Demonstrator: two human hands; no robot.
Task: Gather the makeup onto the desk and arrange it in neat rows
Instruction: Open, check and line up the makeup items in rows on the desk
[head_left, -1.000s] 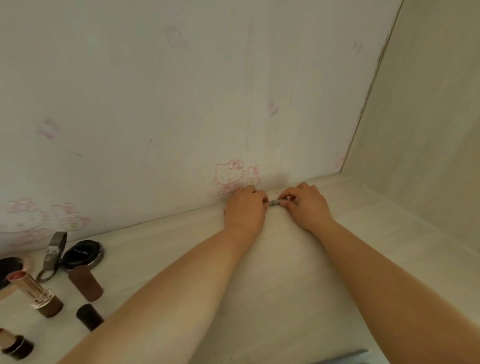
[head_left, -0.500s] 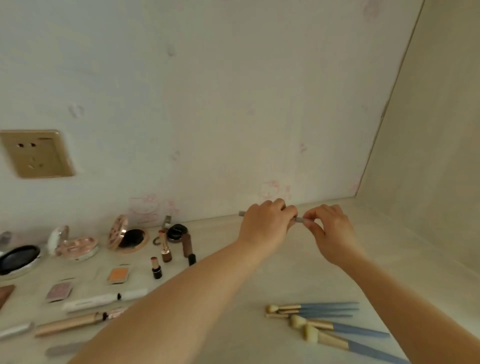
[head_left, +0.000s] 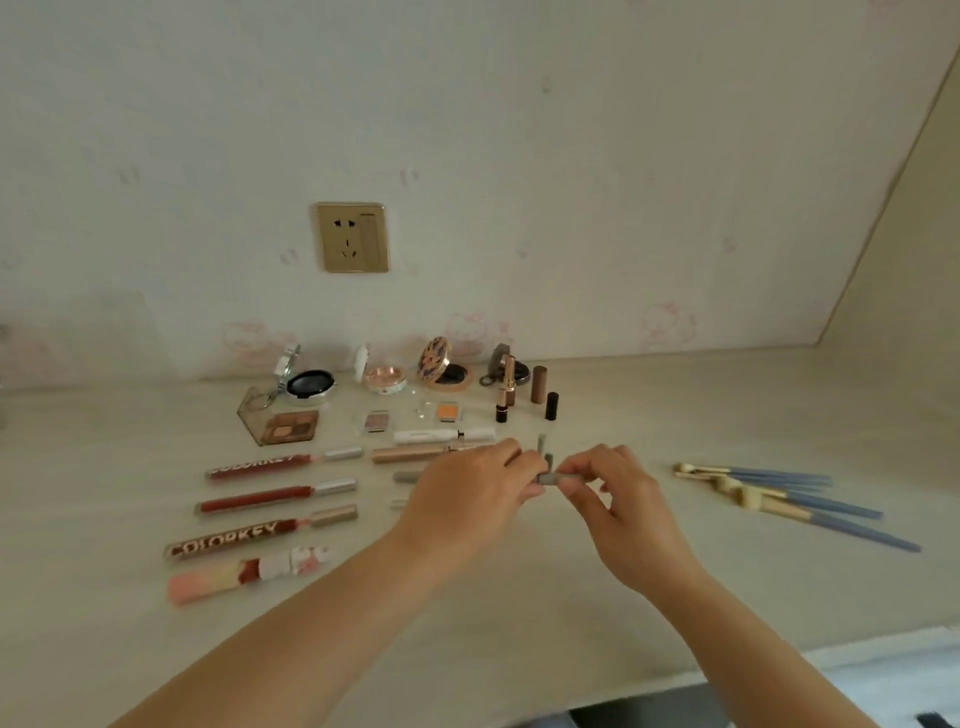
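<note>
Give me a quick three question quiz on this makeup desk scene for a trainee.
1. True or false: both hands hold the small grey stick.
2. Where do the blue-handled brushes lie? A) right of the hands B) beside the wall socket C) among the lip gloss tubes
3. What word is printed on the lip gloss tube?

Key: 1 true, left hand and right hand pinch it. 2 A. 3 COLORKEY.

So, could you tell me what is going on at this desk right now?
A person is sorting makeup on the desk. Both hands, left hand and right hand, pinch a slim grey pencil between them above the desktop. To the left, lip gloss tubes lie in a tidy column, with open compacts lined up by the wall. Blue-handled brushes lie loosely bunched to the right.
</note>
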